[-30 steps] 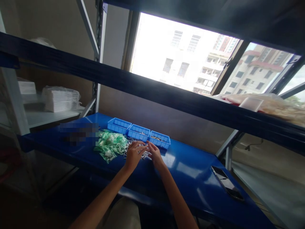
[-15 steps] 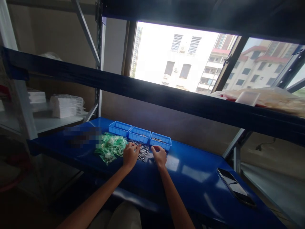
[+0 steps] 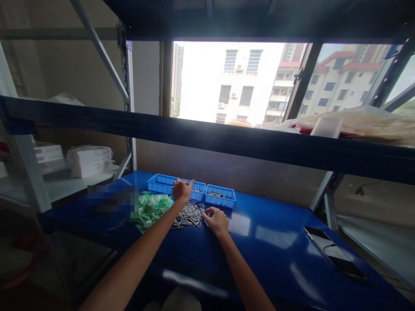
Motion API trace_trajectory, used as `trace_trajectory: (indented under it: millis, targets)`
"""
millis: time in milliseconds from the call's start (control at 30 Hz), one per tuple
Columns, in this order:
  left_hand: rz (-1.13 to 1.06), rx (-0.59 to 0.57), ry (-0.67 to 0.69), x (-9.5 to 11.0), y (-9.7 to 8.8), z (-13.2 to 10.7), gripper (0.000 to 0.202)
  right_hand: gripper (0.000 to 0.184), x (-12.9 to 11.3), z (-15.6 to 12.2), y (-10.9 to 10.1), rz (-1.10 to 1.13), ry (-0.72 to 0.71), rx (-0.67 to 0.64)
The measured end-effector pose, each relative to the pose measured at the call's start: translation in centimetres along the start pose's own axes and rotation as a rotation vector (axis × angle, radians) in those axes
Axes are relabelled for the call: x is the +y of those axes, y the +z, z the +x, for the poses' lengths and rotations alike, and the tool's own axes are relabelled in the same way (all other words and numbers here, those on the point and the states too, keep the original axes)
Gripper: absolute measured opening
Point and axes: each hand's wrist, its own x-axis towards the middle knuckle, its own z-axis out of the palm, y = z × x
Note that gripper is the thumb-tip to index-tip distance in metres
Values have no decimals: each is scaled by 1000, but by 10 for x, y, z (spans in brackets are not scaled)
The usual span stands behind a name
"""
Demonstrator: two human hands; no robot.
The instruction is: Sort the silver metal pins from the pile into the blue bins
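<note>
My left hand (image 3: 182,190) is over the near side of the middle blue bin (image 3: 205,188), its fingers curled and mostly hidden; whatever they hold cannot be made out. At the right edge of a loose pile of small metal pins (image 3: 189,215), my right hand (image 3: 217,220) has thumb and fingers pinched together on what looks like a metal pin. A few pins lie in the middle bin. More small pieces, some darker, fill part of the right blue bin (image 3: 220,200). The left blue bin (image 3: 158,186) is partly behind my left hand.
Crumpled green plastic bags (image 3: 152,207) lie left of the pins. A phone (image 3: 335,252) rests on the right of the blue table (image 3: 269,259). A blue shelf beam (image 3: 207,137) crosses above the bins. Part of the table's left side is blurred out.
My left hand has risen from the pile to the middle bin. My right hand has moved to the pile's right edge. The camera view has tilted slightly.
</note>
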Motion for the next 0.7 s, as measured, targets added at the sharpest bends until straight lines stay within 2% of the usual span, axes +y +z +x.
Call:
trace_trajectory:
  millis: [100, 167, 333, 400, 567, 700]
  targets:
    - [-37, -13, -2, 5, 0, -5, 37, 24, 0, 0, 1, -1, -6, 0]
    - [-62, -18, 5, 7, -6, -23, 38, 24, 0, 0, 1, 3, -14, 2]
    - [-166, -125, 259, 1, -31, -85, 26, 23, -2, 0, -1, 84, -56, 28]
    - [-186, -167, 291, -3, -40, -98, 21, 26, -2, -1, -2, 123, -69, 46]
    - [-223, -154, 191, -8, -43, -97, 23, 26, -1, 1, -2, 114, -110, 97]
    - [-223, -212, 208, -7, -39, -95, 23, 24, 4, 3, 0, 76, -110, 87]
